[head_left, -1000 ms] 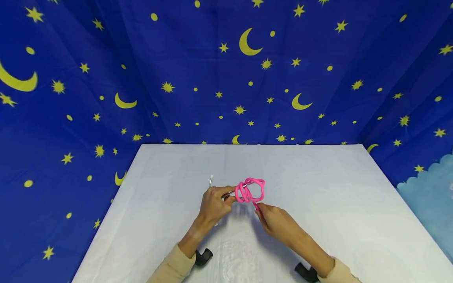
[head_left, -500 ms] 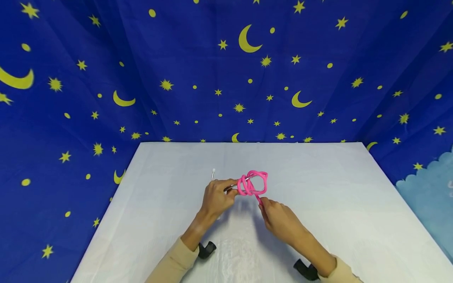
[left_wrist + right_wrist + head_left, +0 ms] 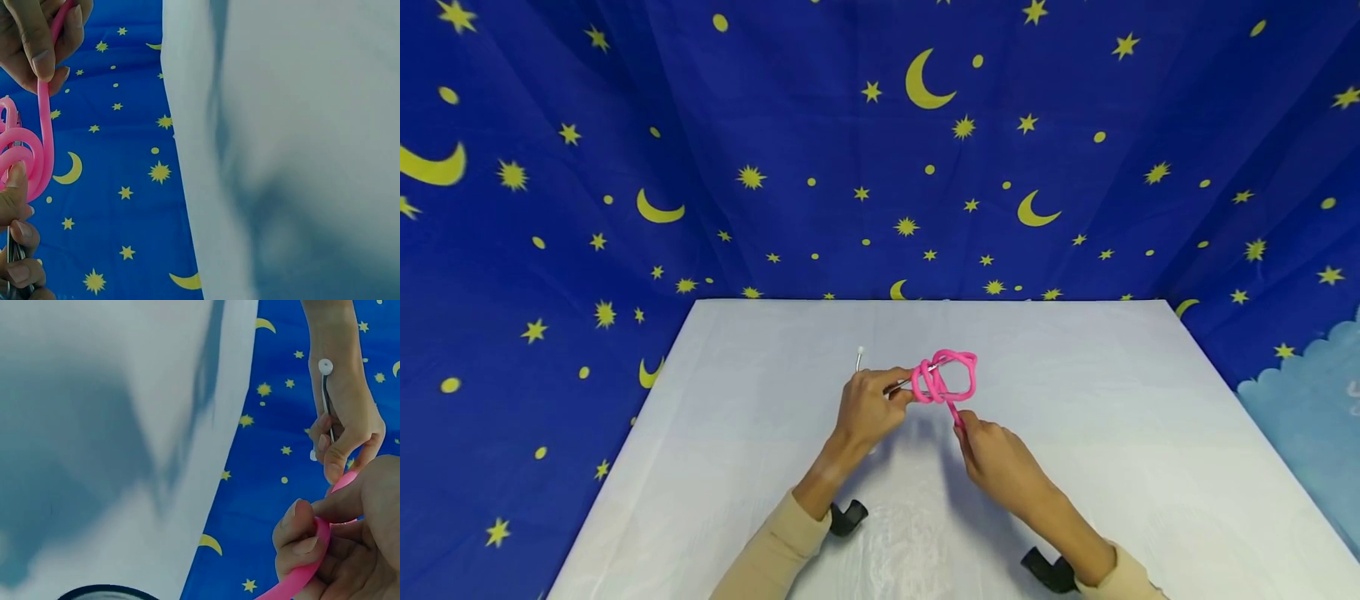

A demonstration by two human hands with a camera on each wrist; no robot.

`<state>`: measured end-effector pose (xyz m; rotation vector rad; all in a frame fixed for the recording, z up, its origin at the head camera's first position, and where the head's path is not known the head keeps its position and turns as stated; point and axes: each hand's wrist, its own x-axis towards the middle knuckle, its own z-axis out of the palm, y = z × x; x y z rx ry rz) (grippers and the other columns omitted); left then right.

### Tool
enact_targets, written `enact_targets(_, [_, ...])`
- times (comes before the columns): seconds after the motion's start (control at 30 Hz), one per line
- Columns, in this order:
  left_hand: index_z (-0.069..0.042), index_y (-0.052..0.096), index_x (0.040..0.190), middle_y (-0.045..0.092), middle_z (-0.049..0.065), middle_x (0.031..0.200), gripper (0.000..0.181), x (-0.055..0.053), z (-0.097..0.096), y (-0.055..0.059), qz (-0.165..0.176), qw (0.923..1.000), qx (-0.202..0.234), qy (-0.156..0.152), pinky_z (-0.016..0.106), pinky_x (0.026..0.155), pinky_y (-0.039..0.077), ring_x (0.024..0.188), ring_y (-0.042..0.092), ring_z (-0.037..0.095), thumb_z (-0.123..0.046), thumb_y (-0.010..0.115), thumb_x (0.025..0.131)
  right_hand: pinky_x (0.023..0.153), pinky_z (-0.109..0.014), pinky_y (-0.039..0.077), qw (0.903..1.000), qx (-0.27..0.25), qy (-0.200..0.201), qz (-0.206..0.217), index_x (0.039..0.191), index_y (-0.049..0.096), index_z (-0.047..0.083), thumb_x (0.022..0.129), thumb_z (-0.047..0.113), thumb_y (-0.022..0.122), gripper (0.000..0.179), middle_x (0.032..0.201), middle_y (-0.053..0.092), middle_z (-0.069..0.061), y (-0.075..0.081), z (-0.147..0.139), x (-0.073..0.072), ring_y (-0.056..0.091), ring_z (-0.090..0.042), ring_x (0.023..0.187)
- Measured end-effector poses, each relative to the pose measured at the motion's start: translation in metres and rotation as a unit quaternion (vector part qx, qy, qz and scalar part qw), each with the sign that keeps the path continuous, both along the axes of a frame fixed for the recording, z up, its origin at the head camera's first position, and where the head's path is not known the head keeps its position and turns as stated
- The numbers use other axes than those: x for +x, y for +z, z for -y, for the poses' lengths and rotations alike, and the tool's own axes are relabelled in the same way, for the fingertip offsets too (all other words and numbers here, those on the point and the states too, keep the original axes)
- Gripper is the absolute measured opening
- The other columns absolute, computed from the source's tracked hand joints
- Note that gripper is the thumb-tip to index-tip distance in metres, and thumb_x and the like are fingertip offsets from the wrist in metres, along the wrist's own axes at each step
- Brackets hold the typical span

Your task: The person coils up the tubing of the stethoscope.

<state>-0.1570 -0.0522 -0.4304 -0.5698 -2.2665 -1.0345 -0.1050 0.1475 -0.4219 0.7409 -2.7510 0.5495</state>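
A glossy pink cord [image 3: 974,379] is wound in several turns round the prongs of a bent metal wire piece, with a wide loop standing out to the right. My left hand [image 3: 868,408] grips the wire piece [image 3: 325,394] just behind the coils, thumb against the pink turns in the left wrist view. White round tips [image 3: 325,366] cap the wire's ends. Below the loop, my right hand [image 3: 1003,467] pinches the cord's free length between thumb and fingers; in the right wrist view its tail hangs past the fingers. Both hands are above the table. The exact kind of wire piece is unclear.
A white-covered table [image 3: 760,350] lies beneath the hands. Blue cloth [image 3: 820,125] with yellow moons and stars hangs behind and at the sides. Black curved pieces [image 3: 848,518] sit by both wrists. A dark-rimmed round shape [image 3: 106,589] cuts into the right wrist view's bottom edge.
Both hands have moved slightly up and to the right with the wire piece and cord. A little more of the pink length shows between the coils and my right hand.
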Motion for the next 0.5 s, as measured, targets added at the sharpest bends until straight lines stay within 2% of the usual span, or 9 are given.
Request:
enact_targets(0.23, [-0.018, 0.075, 0.089, 0.063, -0.006, 0.059, 0.024, -0.006, 0.005, 0.002, 0.002, 0.9989, 0.028, 0.037, 0.02, 0.046, 0.037, 0.048, 0.045, 0.002, -0.007, 0.072, 0.067, 0.039, -0.016, 0.027, 0.9996, -0.019, -0.008, 0.022, 0.072, 0.048, 0.011, 0.089, 0.011, 0.057, 0.018, 0.051, 0.032, 0.011, -0.001, -0.001, 0.006, 0.027, -0.001, 0.045])
enact_targets(0.5, [-0.019, 0.075, 0.089, 0.062, -0.007, 0.057, 0.022, -0.009, 0.003, 0.002, 0.027, 0.9983, 0.029, 0.043, 0.019, 0.043, 0.035, 0.044, 0.042, 0.0, -0.009, 0.071, 0.071, 0.039, -0.014, 0.025, 0.9997, 0.003, 0.002, -0.023, 0.072, 0.049, 0.012, 0.088, 0.012, 0.057, 0.018, 0.053, 0.033, 0.013, 0.006, -0.002, 0.011, 0.027, 0.001, 0.044])
